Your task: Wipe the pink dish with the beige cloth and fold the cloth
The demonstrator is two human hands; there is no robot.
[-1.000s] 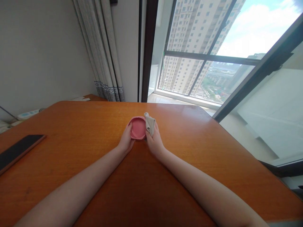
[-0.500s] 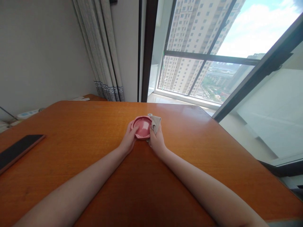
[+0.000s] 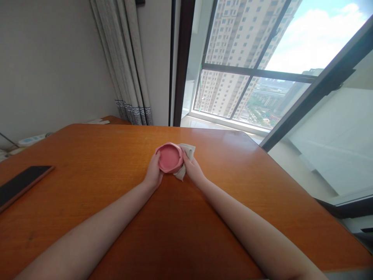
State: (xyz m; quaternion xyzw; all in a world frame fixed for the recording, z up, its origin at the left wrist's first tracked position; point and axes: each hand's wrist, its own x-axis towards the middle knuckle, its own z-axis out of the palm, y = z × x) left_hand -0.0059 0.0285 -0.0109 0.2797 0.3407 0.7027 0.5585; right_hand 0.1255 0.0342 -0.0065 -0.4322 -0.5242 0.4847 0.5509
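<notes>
A small pink dish (image 3: 169,157) with a faceted rim and a round, matte recess faces me above the middle of the table. My left hand (image 3: 153,171) is closed on its left side, with the thumb over the rim and the other fingers hidden beneath. My right hand (image 3: 194,169) grips a light grey cloth (image 3: 189,150) at the dish's right side. One corner of the cloth spreads out past the fingers and another part hangs below the dish. Whether the right fingertips touch the dish directly is hidden by the cloth.
The brown wooden table (image 3: 116,155) reaches out on all sides of my hands. A flat black rectangular object (image 3: 23,184) with a reddish edge lies at the left. Beyond the table are a grey curtain (image 3: 125,66) and a large window (image 3: 250,70).
The dish has shifted slightly left and turned; its glossy shallow face has given way to a matte recess. More of the cloth now shows below it. Both hands keep their hold.
</notes>
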